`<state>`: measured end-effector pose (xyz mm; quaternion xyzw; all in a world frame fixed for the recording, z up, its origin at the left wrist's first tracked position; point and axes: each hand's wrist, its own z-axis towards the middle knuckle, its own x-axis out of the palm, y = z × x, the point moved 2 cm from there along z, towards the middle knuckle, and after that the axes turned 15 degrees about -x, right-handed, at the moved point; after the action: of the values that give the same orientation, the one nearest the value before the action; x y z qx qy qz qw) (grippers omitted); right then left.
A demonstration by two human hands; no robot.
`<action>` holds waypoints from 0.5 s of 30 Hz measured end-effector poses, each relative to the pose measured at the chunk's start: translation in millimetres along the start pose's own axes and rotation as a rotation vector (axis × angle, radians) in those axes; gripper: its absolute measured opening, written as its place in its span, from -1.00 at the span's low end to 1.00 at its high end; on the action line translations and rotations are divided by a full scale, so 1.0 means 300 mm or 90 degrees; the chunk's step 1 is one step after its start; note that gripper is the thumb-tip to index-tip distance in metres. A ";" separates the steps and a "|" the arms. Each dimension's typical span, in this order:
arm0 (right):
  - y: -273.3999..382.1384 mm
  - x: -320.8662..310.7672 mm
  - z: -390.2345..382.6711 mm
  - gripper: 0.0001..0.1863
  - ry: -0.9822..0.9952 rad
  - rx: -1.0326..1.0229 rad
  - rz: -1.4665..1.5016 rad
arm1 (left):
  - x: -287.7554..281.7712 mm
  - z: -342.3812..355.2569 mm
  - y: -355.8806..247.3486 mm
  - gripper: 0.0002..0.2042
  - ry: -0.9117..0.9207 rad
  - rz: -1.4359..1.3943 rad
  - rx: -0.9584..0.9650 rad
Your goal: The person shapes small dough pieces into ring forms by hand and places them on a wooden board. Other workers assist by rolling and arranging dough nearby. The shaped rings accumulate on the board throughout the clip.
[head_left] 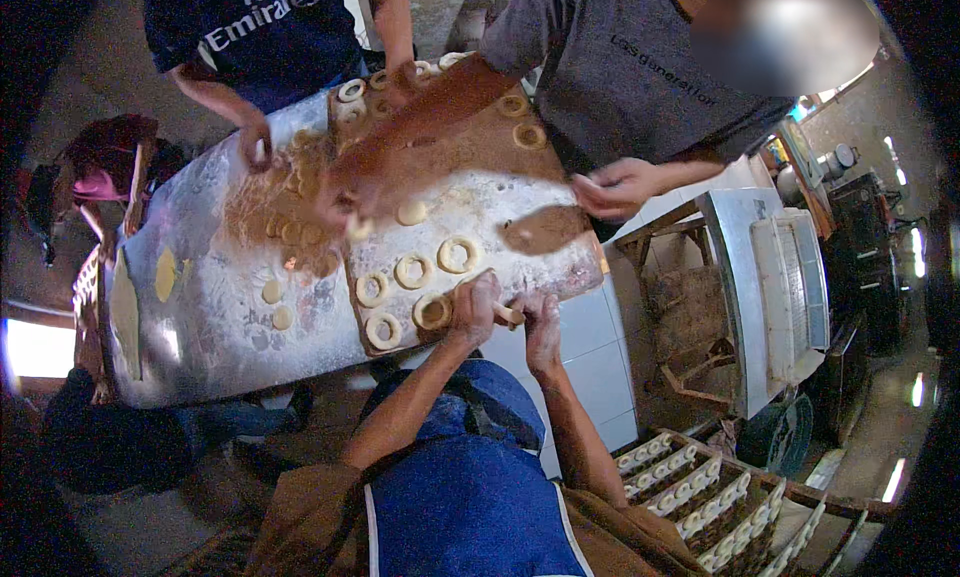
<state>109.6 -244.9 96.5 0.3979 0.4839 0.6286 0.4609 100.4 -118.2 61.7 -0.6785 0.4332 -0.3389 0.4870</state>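
Observation:
My left hand (474, 305) and my right hand (541, 323) are close together at the near edge of a floured board (480, 214). Between them is a short piece of pale dough (510, 316), with the fingers of both hands closed on it. Much of that dough is hidden by my fingers. Just left of my left hand lies a dough ring (432, 312), and another dough ring (459, 255) rests farther up the board. Several more rings lie in loose rows beside these. A small round dough piece (411, 213) sits beyond them.
Across the board a person in grey reaches left with a blurred hand (345, 209); their other hand (618, 187) hangs near the board's right edge. Another person in dark blue stands behind the metal table (215, 322). Racks of rings (715, 497) stand at lower right.

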 end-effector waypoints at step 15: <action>0.034 -0.122 0.073 -0.41 0.061 -0.028 -0.563 | 0.024 0.124 -0.154 -0.71 0.059 0.666 0.118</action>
<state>137.9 -276.0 109.2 0.1127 0.6149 0.3988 0.6709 147.9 -104.3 95.1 -0.3106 0.7030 -0.1173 0.6290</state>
